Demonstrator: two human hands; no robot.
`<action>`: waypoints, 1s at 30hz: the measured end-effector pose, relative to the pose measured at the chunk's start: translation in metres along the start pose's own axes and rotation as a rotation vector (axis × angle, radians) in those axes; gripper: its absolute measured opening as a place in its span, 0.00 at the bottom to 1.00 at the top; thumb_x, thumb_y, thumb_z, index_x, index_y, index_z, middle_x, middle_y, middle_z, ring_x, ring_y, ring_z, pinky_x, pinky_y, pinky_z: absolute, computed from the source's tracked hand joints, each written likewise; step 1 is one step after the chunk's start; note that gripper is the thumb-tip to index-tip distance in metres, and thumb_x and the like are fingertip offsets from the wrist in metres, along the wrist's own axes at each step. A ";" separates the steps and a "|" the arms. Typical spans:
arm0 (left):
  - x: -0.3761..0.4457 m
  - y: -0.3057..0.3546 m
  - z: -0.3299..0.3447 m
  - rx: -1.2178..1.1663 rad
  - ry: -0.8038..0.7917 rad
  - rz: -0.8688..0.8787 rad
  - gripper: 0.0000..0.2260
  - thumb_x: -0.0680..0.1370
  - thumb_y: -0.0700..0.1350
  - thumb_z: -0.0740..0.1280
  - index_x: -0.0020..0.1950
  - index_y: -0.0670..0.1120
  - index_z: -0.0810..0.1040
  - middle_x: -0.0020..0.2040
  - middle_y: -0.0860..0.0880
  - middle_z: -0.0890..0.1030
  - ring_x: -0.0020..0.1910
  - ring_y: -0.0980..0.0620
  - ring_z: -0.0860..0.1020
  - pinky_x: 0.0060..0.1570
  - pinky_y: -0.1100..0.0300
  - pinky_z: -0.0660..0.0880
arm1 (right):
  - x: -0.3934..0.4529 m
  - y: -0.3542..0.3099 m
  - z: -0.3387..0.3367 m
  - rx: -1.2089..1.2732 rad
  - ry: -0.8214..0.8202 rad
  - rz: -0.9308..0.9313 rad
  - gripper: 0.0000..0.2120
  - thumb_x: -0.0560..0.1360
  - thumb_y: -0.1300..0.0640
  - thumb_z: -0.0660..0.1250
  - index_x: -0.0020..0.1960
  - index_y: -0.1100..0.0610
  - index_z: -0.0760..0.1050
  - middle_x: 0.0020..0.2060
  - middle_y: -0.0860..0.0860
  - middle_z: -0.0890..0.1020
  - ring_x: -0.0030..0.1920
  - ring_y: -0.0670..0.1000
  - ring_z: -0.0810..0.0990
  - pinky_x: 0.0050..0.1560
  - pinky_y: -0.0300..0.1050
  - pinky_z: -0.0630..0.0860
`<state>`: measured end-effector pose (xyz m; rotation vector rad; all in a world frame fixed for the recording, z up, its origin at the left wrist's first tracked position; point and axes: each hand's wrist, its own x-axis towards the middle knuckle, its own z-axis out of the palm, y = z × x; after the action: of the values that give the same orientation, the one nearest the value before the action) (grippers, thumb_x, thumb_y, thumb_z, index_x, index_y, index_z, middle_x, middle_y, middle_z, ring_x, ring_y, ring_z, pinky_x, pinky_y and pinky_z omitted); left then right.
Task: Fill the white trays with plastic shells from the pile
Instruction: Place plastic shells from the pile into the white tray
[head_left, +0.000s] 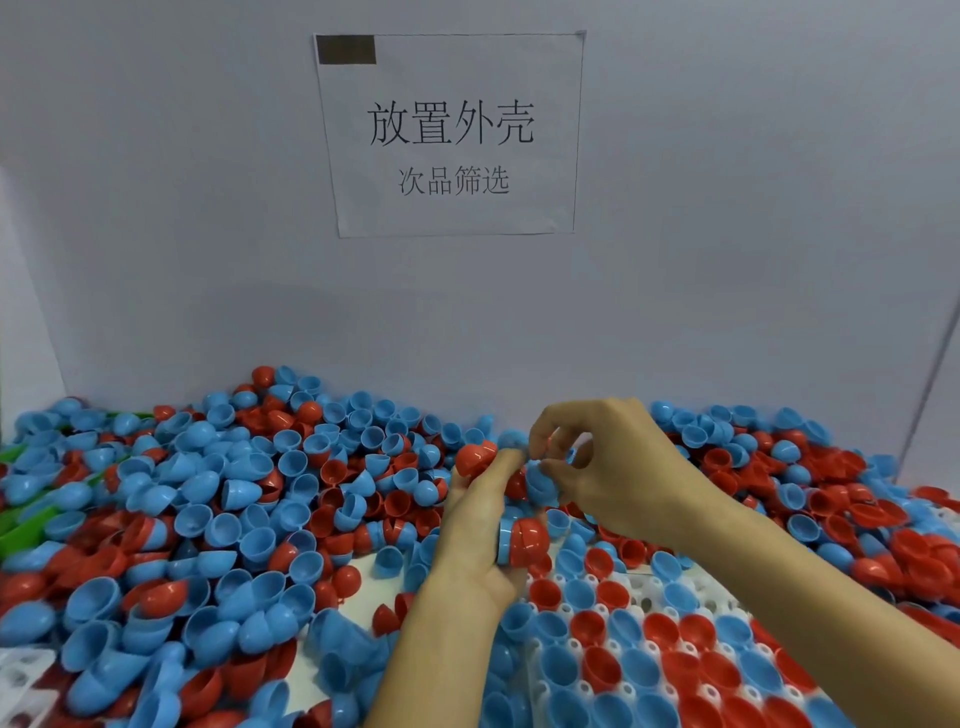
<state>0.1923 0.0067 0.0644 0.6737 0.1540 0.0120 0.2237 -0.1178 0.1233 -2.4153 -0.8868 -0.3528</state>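
My left hand (483, 525) gripped a stack of shells (522, 543) above the pile (208, 509), while my right hand (608, 467) pinched a blue one. I judged it best to peel singles off cleanly, then seat each cup-up in the white tray (691, 577).

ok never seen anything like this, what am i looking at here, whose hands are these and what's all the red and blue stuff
There is no machine: one camera worn on a person's head looks down at their two bare hands. The bench is heaped with a pile of red and blue plastic half shells. At lower right lies a white tray whose pockets already hold shells, open side up. The left hand grips a stack of nested shells and a red shell near its fingertips. The right hand pinches a blue shell at that stack. A paper sign hangs on the wall behind.
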 end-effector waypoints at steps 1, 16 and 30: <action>0.000 0.000 0.000 0.000 -0.013 -0.014 0.23 0.75 0.43 0.74 0.69 0.44 0.76 0.61 0.36 0.82 0.46 0.43 0.84 0.42 0.49 0.84 | 0.000 0.001 -0.001 0.000 0.003 0.000 0.16 0.75 0.62 0.73 0.40 0.40 0.76 0.38 0.44 0.81 0.33 0.41 0.80 0.34 0.32 0.77; 0.000 0.008 0.000 0.040 0.003 0.066 0.20 0.77 0.45 0.71 0.66 0.38 0.78 0.44 0.42 0.85 0.35 0.50 0.85 0.26 0.61 0.77 | 0.002 0.008 0.002 0.204 0.003 0.116 0.08 0.77 0.62 0.70 0.54 0.53 0.82 0.38 0.48 0.84 0.35 0.44 0.84 0.37 0.32 0.79; 0.005 0.010 -0.008 0.047 0.112 0.099 0.08 0.77 0.42 0.71 0.39 0.47 0.77 0.30 0.50 0.79 0.23 0.58 0.76 0.20 0.65 0.71 | -0.023 0.071 -0.032 -0.044 -0.163 0.271 0.04 0.76 0.57 0.72 0.45 0.48 0.81 0.37 0.50 0.85 0.35 0.47 0.83 0.41 0.36 0.80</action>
<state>0.1964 0.0196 0.0637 0.7277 0.2295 0.1419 0.2514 -0.1935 0.1115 -2.5915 -0.6104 -0.0753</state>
